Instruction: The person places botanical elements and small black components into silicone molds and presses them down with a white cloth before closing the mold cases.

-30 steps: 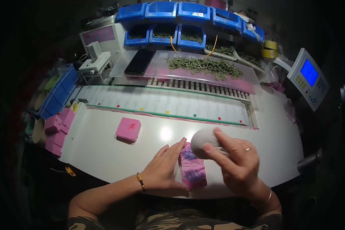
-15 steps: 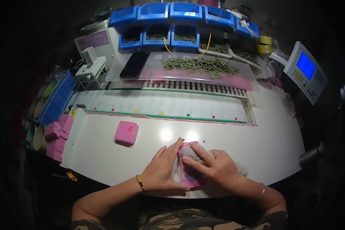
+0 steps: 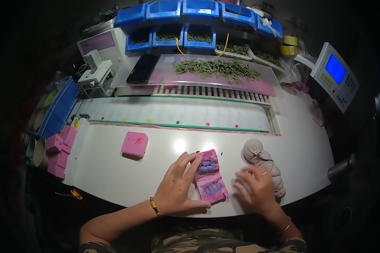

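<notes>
A pink mould block [image 3: 212, 176] lies on the white tabletop, its face marked by two hollows dusted blue-purple. My left hand [image 3: 179, 182] grips it along the left side, fingertips at the top corner and thumb at the bottom. To its right hovers my right hand [image 3: 257, 188], a little blurred, with fingers loosely bent and apart and nothing in them. Just beyond that hand rests a grey-beige cloth pouch [image 3: 264, 159], twisted into a knotted rope-like tail. The hand covers part of this tail.
A pink block [image 3: 134, 144] with a red mark sits at left. Behind runs a white conveyor belt [image 3: 169, 111] with coloured dots. Green twisted pieces [image 3: 217, 69] and a black phone [image 3: 143, 68] lie on a clear sheet. Blue bins [image 3: 200, 36] and a control panel [image 3: 335, 76] stand beyond.
My right hand has let go of the cloth pouch, which now lies on the table at right. The mould's hollows are uncovered. Dots on the belt have shifted left.
</notes>
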`<state>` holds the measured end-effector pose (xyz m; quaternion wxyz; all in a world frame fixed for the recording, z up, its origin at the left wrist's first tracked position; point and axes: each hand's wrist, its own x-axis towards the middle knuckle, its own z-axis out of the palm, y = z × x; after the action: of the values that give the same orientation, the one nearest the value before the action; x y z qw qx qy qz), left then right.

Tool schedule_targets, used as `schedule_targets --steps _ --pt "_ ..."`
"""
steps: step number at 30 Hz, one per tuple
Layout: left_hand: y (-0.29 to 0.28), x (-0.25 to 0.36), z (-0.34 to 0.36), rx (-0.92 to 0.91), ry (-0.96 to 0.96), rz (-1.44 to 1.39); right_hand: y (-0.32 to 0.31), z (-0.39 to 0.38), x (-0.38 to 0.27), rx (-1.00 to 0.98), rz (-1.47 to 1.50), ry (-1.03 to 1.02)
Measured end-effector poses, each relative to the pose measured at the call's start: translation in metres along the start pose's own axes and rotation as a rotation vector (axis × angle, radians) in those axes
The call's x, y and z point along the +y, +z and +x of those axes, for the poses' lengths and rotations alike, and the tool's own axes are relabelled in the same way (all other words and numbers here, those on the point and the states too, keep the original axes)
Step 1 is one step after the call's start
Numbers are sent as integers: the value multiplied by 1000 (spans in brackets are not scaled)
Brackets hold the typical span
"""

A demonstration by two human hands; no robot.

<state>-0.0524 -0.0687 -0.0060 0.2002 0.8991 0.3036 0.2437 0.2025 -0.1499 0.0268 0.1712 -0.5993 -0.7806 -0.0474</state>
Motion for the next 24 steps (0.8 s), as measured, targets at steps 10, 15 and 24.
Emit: schedule_targets --steps 10,15,24 --pt "2 5 -1 76 -90 -44 30 -4 -29 -204 1009 532" --pt "-7 2 -2 39 -191 -168 47 -4 -25 -136 1421 589" --pt "-15 -8 3 247 -136 -404 18 21 -35 265 543 1"
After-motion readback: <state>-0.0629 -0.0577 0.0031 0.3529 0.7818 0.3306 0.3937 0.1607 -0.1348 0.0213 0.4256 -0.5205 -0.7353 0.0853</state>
